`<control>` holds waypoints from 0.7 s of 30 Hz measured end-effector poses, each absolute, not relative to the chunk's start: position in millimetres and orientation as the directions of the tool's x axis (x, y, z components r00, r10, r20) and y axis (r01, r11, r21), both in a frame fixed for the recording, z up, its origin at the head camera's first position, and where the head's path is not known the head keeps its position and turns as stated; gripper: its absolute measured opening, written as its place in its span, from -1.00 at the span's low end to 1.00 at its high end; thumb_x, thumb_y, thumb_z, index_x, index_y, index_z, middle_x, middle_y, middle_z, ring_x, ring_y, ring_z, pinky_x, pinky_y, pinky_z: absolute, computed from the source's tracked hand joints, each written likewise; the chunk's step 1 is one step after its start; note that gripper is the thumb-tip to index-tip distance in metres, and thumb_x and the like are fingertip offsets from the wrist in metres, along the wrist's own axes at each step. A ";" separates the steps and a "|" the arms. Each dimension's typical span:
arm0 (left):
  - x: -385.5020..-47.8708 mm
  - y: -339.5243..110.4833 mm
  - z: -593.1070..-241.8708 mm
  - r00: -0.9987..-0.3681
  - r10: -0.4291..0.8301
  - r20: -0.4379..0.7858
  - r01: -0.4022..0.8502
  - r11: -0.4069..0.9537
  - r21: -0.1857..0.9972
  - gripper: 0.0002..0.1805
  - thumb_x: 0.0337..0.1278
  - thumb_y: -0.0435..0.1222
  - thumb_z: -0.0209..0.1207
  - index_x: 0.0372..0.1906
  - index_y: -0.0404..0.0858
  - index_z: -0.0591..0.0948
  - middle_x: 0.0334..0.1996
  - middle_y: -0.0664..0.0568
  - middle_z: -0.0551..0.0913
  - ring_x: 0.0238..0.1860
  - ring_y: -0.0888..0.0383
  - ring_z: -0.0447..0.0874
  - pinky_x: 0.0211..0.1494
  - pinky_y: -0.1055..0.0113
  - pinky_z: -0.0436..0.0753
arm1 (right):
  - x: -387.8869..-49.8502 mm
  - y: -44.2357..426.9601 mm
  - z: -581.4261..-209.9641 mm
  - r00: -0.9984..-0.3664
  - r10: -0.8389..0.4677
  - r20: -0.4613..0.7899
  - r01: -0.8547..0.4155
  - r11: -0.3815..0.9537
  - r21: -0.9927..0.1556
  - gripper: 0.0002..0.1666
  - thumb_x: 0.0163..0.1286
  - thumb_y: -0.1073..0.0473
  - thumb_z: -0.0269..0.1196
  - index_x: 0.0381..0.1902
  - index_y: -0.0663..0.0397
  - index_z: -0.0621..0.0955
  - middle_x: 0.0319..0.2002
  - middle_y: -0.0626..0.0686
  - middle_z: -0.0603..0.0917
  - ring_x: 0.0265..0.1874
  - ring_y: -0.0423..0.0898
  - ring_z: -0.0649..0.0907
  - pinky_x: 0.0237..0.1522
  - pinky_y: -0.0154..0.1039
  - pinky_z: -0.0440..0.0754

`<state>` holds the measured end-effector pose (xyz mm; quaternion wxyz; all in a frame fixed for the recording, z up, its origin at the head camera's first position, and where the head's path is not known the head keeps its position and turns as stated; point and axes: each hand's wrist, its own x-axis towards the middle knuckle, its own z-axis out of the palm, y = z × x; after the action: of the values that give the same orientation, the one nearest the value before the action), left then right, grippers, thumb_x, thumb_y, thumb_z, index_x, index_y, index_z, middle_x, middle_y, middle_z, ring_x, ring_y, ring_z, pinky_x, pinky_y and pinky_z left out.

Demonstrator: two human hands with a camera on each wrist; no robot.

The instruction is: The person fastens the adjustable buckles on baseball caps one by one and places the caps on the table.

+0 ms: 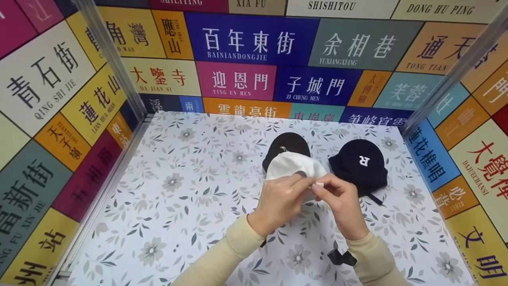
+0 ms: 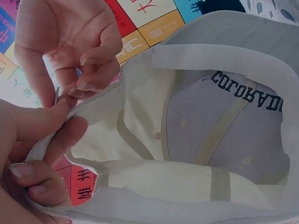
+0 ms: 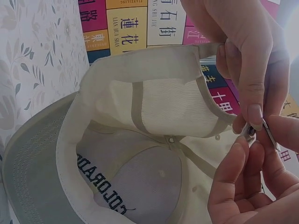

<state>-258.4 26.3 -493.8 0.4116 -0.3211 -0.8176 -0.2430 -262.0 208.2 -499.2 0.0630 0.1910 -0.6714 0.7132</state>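
A white baseball cap is held up off the table between both hands, its inside turned toward the wrist cameras. Reversed dark lettering shows through its lining. My left hand pinches the back strap of the cap between thumb and fingers. Fingertips of my right hand pinch the strap's end, close against the left fingertips. Between the fingers in the right wrist view is a small metal piece, perhaps a buckle; the fingers partly hide it.
Behind the white cap lies a dark brown cap, partly covered by it. A black cap with a white R lies to the right, its strap trailing on the flowered tabletop. Panels with printed signs enclose the table's back and sides.
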 end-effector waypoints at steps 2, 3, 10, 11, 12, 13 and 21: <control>-258.1 26.4 -494.2 -0.455 0.324 0.829 0.726 0.674 0.135 -0.90 0.30 -0.23 0.30 -0.17 -0.10 0.76 -0.44 0.24 0.62 -0.56 0.29 0.52 -0.50 0.45 0.52 | -261.5 208.5 -499.5 -0.916 -0.166 0.364 -0.354 -0.090 -0.931 -0.95 0.33 0.45 0.30 -0.31 0.41 0.67 -0.36 0.28 0.61 -0.47 0.00 0.61 -0.42 -0.19 0.61; -258.0 26.4 -494.3 -0.454 0.324 0.830 0.727 0.673 0.136 -0.91 0.30 -0.24 0.29 -0.17 -0.10 0.76 -0.44 0.24 0.62 -0.55 0.29 0.52 -0.50 0.44 0.52 | -261.4 208.6 -499.6 -0.915 -0.166 0.368 -0.358 -0.090 -0.929 -0.95 0.33 0.45 0.30 -0.31 0.41 0.67 -0.37 0.28 0.61 -0.47 0.00 0.60 -0.42 -0.20 0.61; -259.4 26.9 -492.2 -0.451 0.334 0.828 0.737 0.663 0.135 -0.88 0.31 -0.18 0.30 -0.17 -0.09 0.76 -0.41 0.25 0.65 -0.53 0.30 0.55 -0.45 0.46 0.55 | -261.7 209.1 -499.0 -0.909 -0.157 0.386 -0.376 -0.092 -0.922 -0.94 0.33 0.45 0.31 -0.32 0.44 0.66 -0.39 0.28 0.60 -0.49 0.08 0.59 -0.43 -0.22 0.60; -259.5 27.0 -492.0 -0.452 0.335 0.827 0.738 0.662 0.135 -0.88 0.31 -0.17 0.30 -0.16 -0.09 0.76 -0.41 0.25 0.65 -0.53 0.30 0.55 -0.45 0.46 0.55 | -261.8 209.2 -499.1 -0.909 -0.157 0.386 -0.376 -0.089 -0.922 -0.96 0.32 0.46 0.30 -0.32 0.42 0.67 -0.39 0.28 0.60 -0.49 0.08 0.59 -0.43 -0.22 0.60; -259.5 27.0 -491.9 -0.452 0.335 0.827 0.737 0.662 0.134 -0.88 0.31 -0.17 0.29 -0.16 -0.09 0.76 -0.41 0.25 0.65 -0.53 0.31 0.54 -0.46 0.46 0.55 | -261.7 209.2 -499.2 -0.910 -0.156 0.384 -0.375 -0.088 -0.923 -0.96 0.32 0.47 0.30 -0.32 0.42 0.67 -0.39 0.28 0.61 -0.49 0.06 0.59 -0.43 -0.22 0.60; -259.4 26.9 -492.0 -0.453 0.336 0.826 0.737 0.662 0.135 -0.88 0.31 -0.17 0.29 -0.16 -0.09 0.76 -0.41 0.25 0.65 -0.53 0.31 0.54 -0.46 0.46 0.54 | -261.6 209.3 -499.3 -0.911 -0.156 0.381 -0.372 -0.087 -0.924 -0.97 0.33 0.47 0.30 -0.32 0.41 0.67 -0.39 0.28 0.61 -0.49 0.05 0.60 -0.43 -0.22 0.60; -258.7 26.6 -493.4 -0.453 0.331 0.828 0.735 0.664 0.136 -0.89 0.29 -0.19 0.31 -0.17 -0.09 0.76 -0.42 0.24 0.65 -0.53 0.29 0.55 -0.45 0.46 0.55 | -261.4 209.1 -499.9 -0.911 -0.157 0.382 -0.369 -0.109 -0.923 -0.95 0.32 0.52 0.27 -0.34 0.41 0.67 -0.38 0.28 0.61 -0.48 0.04 0.59 -0.42 -0.24 0.59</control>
<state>-258.7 26.6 -493.4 0.4083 -0.3268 -0.8157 -0.2470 -261.4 209.1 -499.9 0.0738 0.1982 -0.6632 0.7179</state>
